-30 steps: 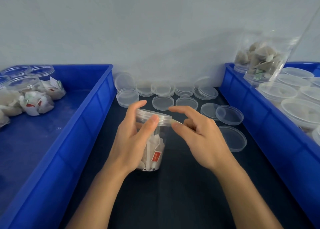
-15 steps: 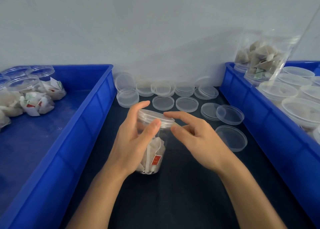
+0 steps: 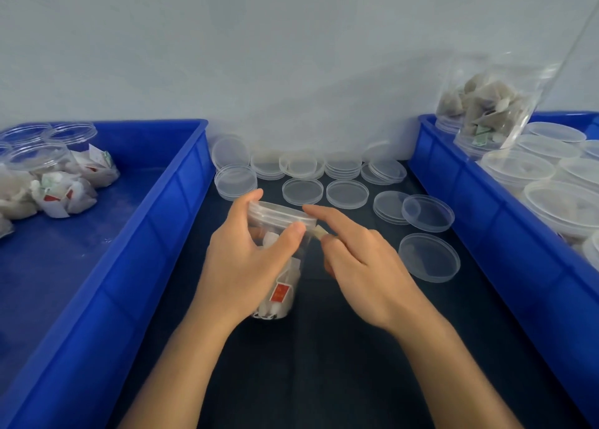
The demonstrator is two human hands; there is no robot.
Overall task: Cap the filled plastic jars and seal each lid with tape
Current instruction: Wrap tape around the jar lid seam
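The left hand [image 3: 241, 263] wraps the light, slick, thin-walled jar [image 3: 278, 260] — best held mid-body — while the right hand [image 3: 363, 266] fingers pinch a tape tab [image 3: 319, 233] beside the lid [image 3: 280, 214].

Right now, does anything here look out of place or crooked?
Mostly tidy. One loose lid lies tilted, overlapping a lid stack, and a filled jar leans in the right bin. Nothing looks spilled.

Clear plastic jar [image 3: 275, 266] of tea bags, lid [image 3: 280, 214] on, tilted over dark table [image 3: 324, 364]; small tape [image 3: 319, 233] piece beside lid rim.
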